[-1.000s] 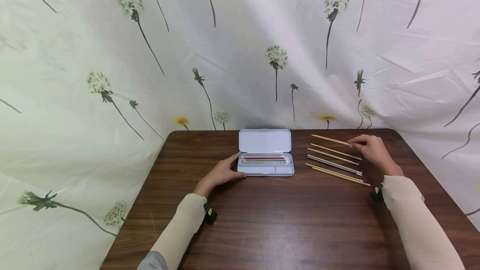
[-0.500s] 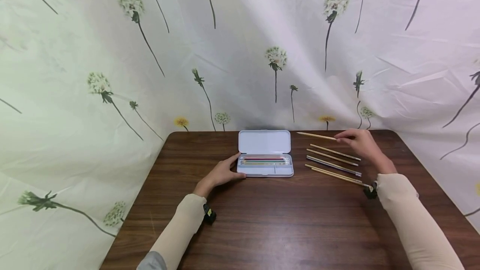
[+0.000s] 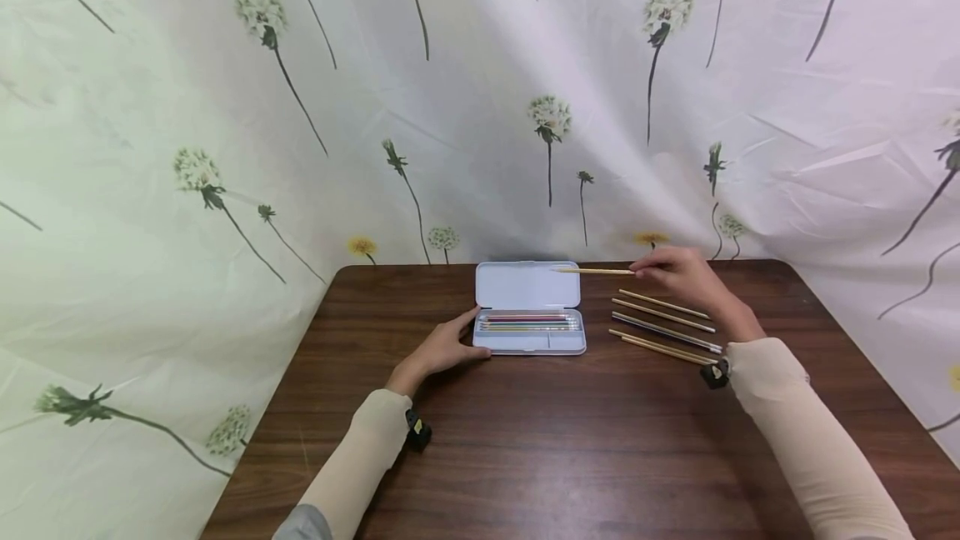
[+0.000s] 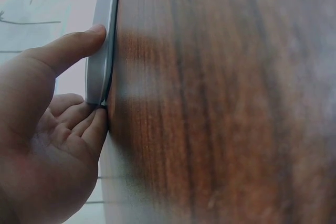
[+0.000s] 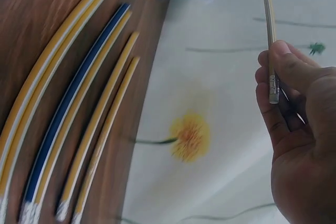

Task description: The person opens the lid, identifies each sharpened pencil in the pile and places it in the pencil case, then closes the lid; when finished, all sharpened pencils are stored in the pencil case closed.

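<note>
An open white pencil case [image 3: 529, 347] lies on the table with several colored pencils [image 3: 528, 320] in its rear compartment. At its left end, my left hand [image 3: 442, 345] steadies it, thumb on the front wall and fingers around the end. The left wrist view shows that thumb [image 4: 79, 45] against the case's side. Raised to the right of the lid, my right hand [image 3: 678, 275] pinches a yellow pencil [image 3: 596, 272] near its eraser end. The pencil points left, its tip in front of the lid. In the right wrist view its eraser end [image 5: 273, 90] shows between thumb and fingers.
Several loose pencils [image 3: 663, 325], most yellow and one dark blue, lie in slanted rows on the table right of the case. A dandelion-print cloth [image 3: 450, 148] hangs behind the brown wooden table [image 3: 555, 440].
My right hand has lifted the rearmost yellow pencil off the table and carried it left toward the case's lid. The left hand has stayed at the case.
</note>
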